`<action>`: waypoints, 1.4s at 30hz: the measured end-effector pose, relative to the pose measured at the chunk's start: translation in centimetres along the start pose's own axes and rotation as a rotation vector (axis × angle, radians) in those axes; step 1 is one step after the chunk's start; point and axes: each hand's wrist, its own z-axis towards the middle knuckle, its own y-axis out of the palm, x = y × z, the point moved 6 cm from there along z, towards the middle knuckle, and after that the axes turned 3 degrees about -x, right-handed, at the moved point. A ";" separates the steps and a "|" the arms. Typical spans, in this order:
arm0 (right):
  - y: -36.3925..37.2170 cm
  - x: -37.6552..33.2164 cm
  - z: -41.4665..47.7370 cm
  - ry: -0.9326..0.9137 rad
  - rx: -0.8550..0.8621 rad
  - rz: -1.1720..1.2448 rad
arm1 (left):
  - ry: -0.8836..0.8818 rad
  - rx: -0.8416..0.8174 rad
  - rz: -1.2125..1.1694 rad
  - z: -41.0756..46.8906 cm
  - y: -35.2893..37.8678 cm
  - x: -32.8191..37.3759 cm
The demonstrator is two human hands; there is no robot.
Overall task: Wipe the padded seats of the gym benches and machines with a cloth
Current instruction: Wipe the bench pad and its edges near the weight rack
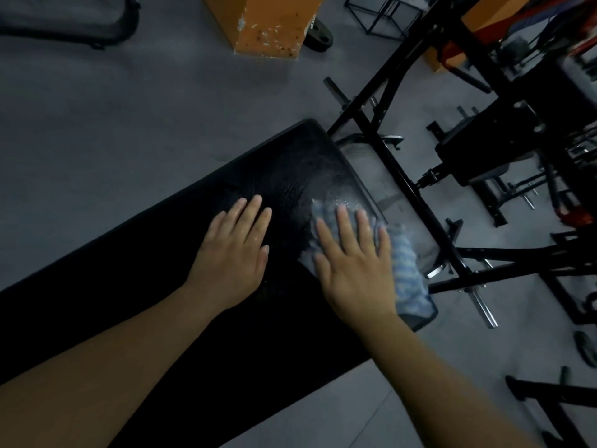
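Observation:
A long black padded bench (200, 305) runs from the lower left up to the middle of the view. My right hand (355, 266) lies flat with spread fingers on a blue-and-white striped cloth (407, 273), pressing it onto the pad near its far right edge. The cloth hangs partly over that edge. Wet streaks shine on the pad just beyond the cloth. My left hand (235, 250) rests flat on the bare pad to the left of the cloth, fingers straight and holding nothing.
A black steel rack frame (397, 163) with chrome pegs stands right behind the bench end. More black machines (504, 147) crowd the right side. An orange wooden box (268, 24) stands on the grey floor at the top. Grey floor (113, 130) lies to the left.

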 end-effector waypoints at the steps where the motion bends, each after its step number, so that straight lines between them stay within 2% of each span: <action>1: 0.3 -1.6 0.4 -0.010 0.001 0.019 | -0.003 0.014 0.000 0.0 0.1 0.0; 4: 2.8 -5.8 -4.9 -0.275 -0.056 0.007 | -0.030 0.032 -0.038 -0.6 0.4 0.0; 7: 2.9 -3.5 -8.6 -0.397 -0.071 0.031 | -0.057 0.051 -0.070 -3.4 0.8 0.3; 11: 1.0 -1.2 -2.5 -0.149 0.020 -0.002 | -0.106 0.066 -0.047 -8.5 2.3 1.4; 13: 1.5 -4.0 -2.2 -0.146 0.014 0.004 | -0.166 0.078 -0.052 -9.7 3.4 1.8; 15: 3.2 -6.9 -6.3 -0.349 -0.015 -0.010 | -0.231 0.086 -0.090 -10.1 4.3 1.6; 18: 3.7 -5.1 -11.0 -0.550 -0.065 -0.008 | -0.223 0.109 -0.099 -10.1 4.7 1.4; 19: 3.4 -3.8 -10.5 -0.548 -0.049 -0.021 | -0.217 0.117 -0.099 -10.2 4.7 1.4; 21: 2.3 -2.2 -7.0 -0.423 -0.018 -0.069 | -0.229 0.127 -0.093 -10.3 4.9 1.3; 23: 1.7 -3.4 -3.0 -0.263 0.019 -0.069 | -0.240 0.142 -0.088 -10.2 5.0 1.2; 24: 1.9 -5.2 -2.5 -0.240 0.028 -0.058 | -0.236 0.152 -0.096 -10.2 5.2 1.1; 25: 2.5 -7.0 -3.1 -0.263 0.029 -0.056 | -0.228 0.157 -0.107 -10.2 5.3 1.1; 27: 3.9 -9.4 -6.9 -0.422 0.003 -0.054 | -0.214 0.162 -0.117 -10.2 5.4 0.8; 29: 4.2 -8.4 -10.5 -0.560 -0.050 -0.046 | -0.207 0.177 -0.135 -10.3 5.3 0.6; 31: 3.7 -6.1 -10.5 -0.599 -0.050 -0.037 | -0.193 0.185 -0.163 -10.4 5.0 0.5; 34: 2.1 -3.8 -5.1 -0.306 0.032 -0.056 | -0.160 0.177 -0.147 -10.6 4.6 0.0; 36: 2.4 -5.8 -3.0 -0.166 0.026 -0.060 | -0.105 0.168 -0.115 -10.6 4.4 -0.4; 37: 2.9 -7.5 -3.5 -0.188 0.026 -0.073 | -0.078 0.163 -0.097 -10.5 4.2 -0.6; 39: 4.5 -10.2 -7.2 -0.348 -0.009 -0.079 | -0.083 0.146 -0.061 -10.4 3.9 -1.4; 42: 4.8 -9.3 -11.8 -0.514 -0.116 -0.079 | -0.168 0.090 -0.041 -10.5 3.7 -3.3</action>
